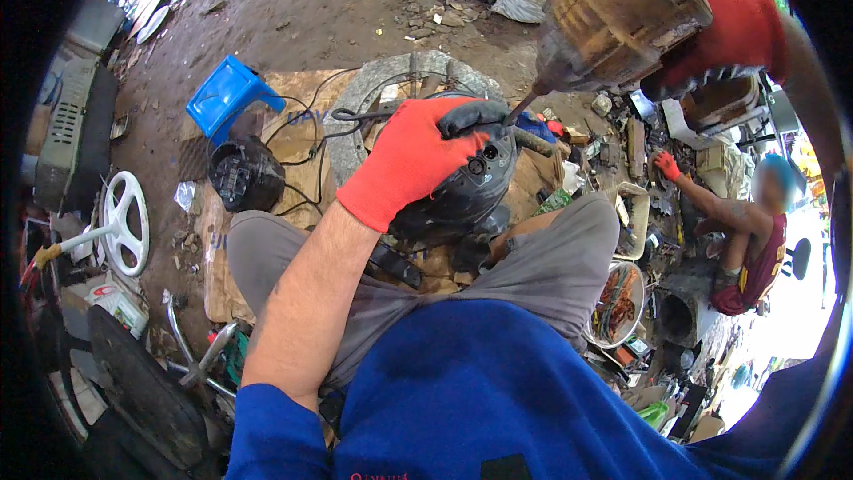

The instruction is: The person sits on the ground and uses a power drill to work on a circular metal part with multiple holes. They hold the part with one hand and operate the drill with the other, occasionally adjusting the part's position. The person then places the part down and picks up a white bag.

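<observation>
My left hand point(413, 156), in a red glove with dark fingertips, is closed on the upper edge of a round black appliance housing point(458, 209) between my knees. Screw holes show beside its fingers. High on the right, my right hand point(724, 31), gloved in red, grips a worn, rust-stained power drill point(622, 22). The drill points down and left, and its thin bit point(522, 107) reaches the housing right beside my left fingertips. Whether the bit sits in a screw is hidden. Behind the housing lies a grey ring-shaped stone block point(351, 93).
A black cord point(311, 153) runs over the cardboard to another black plastic part point(246, 175). Left are a blue stool point(231, 93) and a white wheel point(127, 222). Scrap and a bucket of copper-coloured pieces point(616, 304) lie right, where another person point(751, 231) crouches.
</observation>
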The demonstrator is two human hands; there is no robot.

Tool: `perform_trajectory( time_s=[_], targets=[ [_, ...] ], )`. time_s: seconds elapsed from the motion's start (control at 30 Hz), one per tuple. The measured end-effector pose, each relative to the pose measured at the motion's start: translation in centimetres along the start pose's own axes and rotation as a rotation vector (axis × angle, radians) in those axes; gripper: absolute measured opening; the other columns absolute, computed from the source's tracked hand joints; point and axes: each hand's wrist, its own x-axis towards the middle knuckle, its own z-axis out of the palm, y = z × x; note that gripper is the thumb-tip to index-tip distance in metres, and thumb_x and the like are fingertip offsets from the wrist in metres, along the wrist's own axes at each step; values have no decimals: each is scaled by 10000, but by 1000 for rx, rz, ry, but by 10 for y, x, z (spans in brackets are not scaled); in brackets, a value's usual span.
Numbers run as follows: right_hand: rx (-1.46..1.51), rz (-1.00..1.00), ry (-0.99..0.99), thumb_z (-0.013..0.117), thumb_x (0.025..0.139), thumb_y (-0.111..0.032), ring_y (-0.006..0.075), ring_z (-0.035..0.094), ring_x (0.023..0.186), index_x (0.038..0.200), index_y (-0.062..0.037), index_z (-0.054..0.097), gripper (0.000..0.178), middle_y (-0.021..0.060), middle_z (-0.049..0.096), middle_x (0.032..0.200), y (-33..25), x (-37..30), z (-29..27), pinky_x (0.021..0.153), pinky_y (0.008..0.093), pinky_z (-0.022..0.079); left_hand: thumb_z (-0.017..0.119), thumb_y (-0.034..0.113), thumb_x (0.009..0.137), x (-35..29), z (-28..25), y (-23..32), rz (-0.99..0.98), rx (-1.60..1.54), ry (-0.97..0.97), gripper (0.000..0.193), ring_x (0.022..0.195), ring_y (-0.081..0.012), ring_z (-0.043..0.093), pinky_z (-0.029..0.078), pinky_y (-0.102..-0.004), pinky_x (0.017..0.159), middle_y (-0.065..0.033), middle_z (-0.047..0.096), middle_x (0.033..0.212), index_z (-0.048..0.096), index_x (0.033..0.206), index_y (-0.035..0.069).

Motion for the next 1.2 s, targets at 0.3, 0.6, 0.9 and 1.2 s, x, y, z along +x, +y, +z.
perform_trajectory(
  time_s=[0.3, 0.6, 0.9, 1.2],
  targets=[
    [157, -166, -196, 834, 835, -174, 223, 634, 1119, 1261, 19, 613, 517, 185, 684, 1227, -40, 35, -11, 1002, 381, 500, 695, 91, 860, -16, -11, -5, 84, 100, 68, 285, 797, -206, 669, 534, -334, 767, -132, 726, 940, 719, 1140, 43],
    [118, -14, -92, 885, 707, -135, 238, 660, 1108, 1246, -21, 640, 603, 146, 704, 1203, -41, 14, 2, 996, 383, 512, 683, 86, 875, -13, -5, 2, 111, 117, 6, 311, 839, -214, 684, 536, -336, 786, -122, 731, 971, 697, 1181, 35],
    [127, 274, 40, 941, 568, -97, 254, 688, 1101, 1234, -68, 670, 720, 109, 724, 1178, -41, 12, 7, 995, 391, 523, 665, 111, 923, -12, -6, 0, 114, 83, -3, 284, 832, -197, 660, 520, -337, 770, -118, 723, 963, 689, 1195, 33],
    [100, 30, 30, 924, 613, -105, 250, 688, 1090, 1235, -75, 664, 675, 110, 727, 1149, -25, 6, 14, 994, 390, 525, 667, 100, 924, -11, -8, -3, 78, 83, -34, 278, 822, -144, 620, 510, -317, 760, -100, 707, 933, 686, 1189, 20]
  ],
)
